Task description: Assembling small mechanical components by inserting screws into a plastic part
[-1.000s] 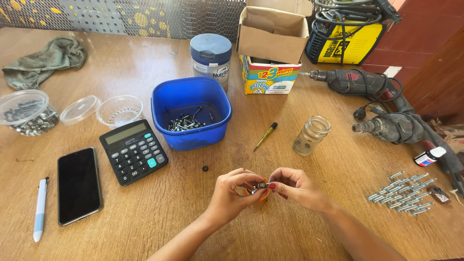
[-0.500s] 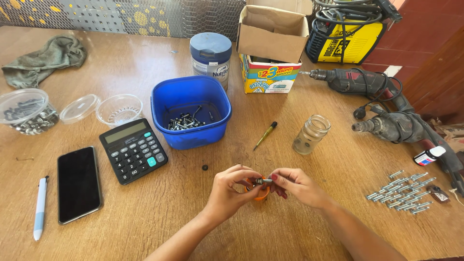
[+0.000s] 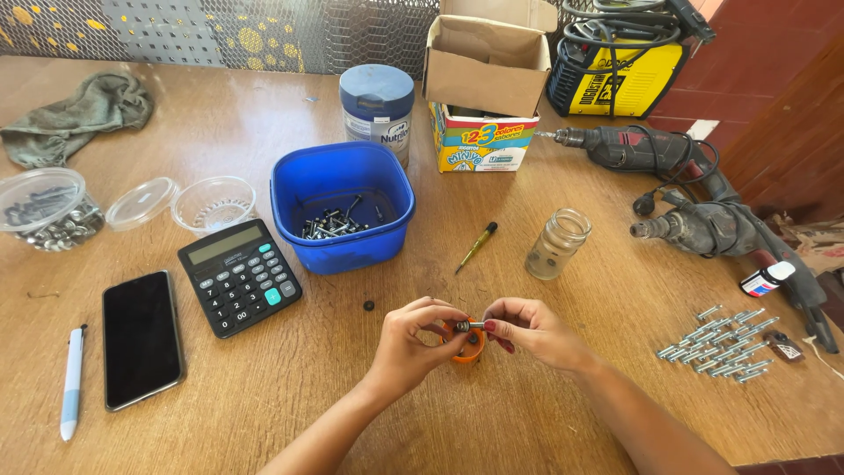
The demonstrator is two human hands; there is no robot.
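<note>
My left hand [image 3: 415, 339] and my right hand [image 3: 530, 330] meet over the wooden table [image 3: 308, 396], both pinching a small metal bolt [image 3: 469, 326] held level between the fingertips. Just under the bolt sits a small orange cup [image 3: 469, 349], partly hidden by my fingers. A blue plastic tub [image 3: 342, 205] with several bolts in it stands beyond my left hand. A row of finished-looking silver bolts [image 3: 719, 343] lies to the right of my right hand.
A calculator [image 3: 239, 276], a black phone [image 3: 141, 338] and a pen [image 3: 72, 380] lie at the left. Clear plastic containers [image 3: 44, 208], a glass jar [image 3: 556, 244], a small screwdriver [image 3: 476, 246], a cardboard box [image 3: 486, 81], a tin [image 3: 377, 107] and two drills [image 3: 703, 198] stand around.
My hands stayed over the orange cup; the fingers shifted slightly on the bolt, turning it between them. Nothing else on the table moved.
</note>
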